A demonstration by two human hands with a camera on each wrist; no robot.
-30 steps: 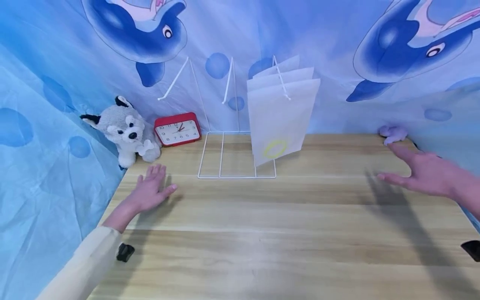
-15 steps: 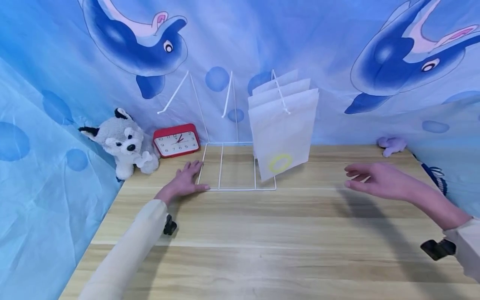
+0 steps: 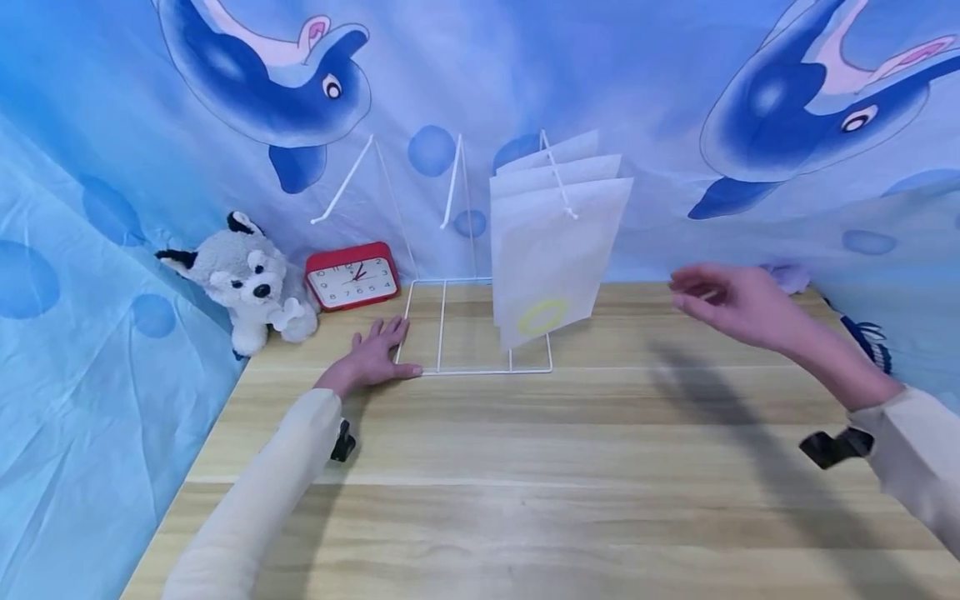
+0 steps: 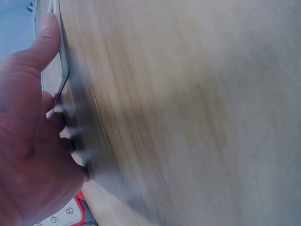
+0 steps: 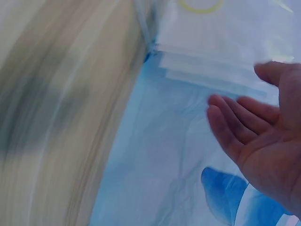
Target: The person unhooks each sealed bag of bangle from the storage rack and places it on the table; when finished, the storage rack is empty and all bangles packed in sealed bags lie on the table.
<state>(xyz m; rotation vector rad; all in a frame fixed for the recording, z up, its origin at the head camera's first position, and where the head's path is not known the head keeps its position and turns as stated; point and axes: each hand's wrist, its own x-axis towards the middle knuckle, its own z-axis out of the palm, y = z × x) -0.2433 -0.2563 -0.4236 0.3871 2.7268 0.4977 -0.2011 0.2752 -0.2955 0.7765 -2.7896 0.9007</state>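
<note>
A white wire rack (image 3: pixel 472 372) stands on the wooden table with three upright bent wires. Several white paper sheets (image 3: pixel 562 242) lean tilted in its rightmost part, the front one marked with a yellow ring (image 3: pixel 543 302). My left hand (image 3: pixel 372 354) rests at the rack's front left corner, fingers spread and thumb along the front wire; the left wrist view shows that thumb (image 4: pixel 44 44) against the wire. My right hand (image 3: pixel 738 304) is in the air right of the sheets, fingers loosely bent and thumb apart, holding nothing. Its palm (image 5: pixel 268 150) faces them in the right wrist view.
A red alarm clock (image 3: pixel 352 277) and a grey-and-white plush husky (image 3: pixel 251 283) sit left of the rack. Behind my right hand is a small purple item (image 3: pixel 791 277), partly hidden. A blue dolphin-printed cloth (image 3: pixel 615 75) hangs behind the table (image 3: pixel 487 483).
My left hand has moved right onto the rack's corner. My right hand has moved left from the table's right side toward the sheets. The sheets' lower edge has swung slightly left.
</note>
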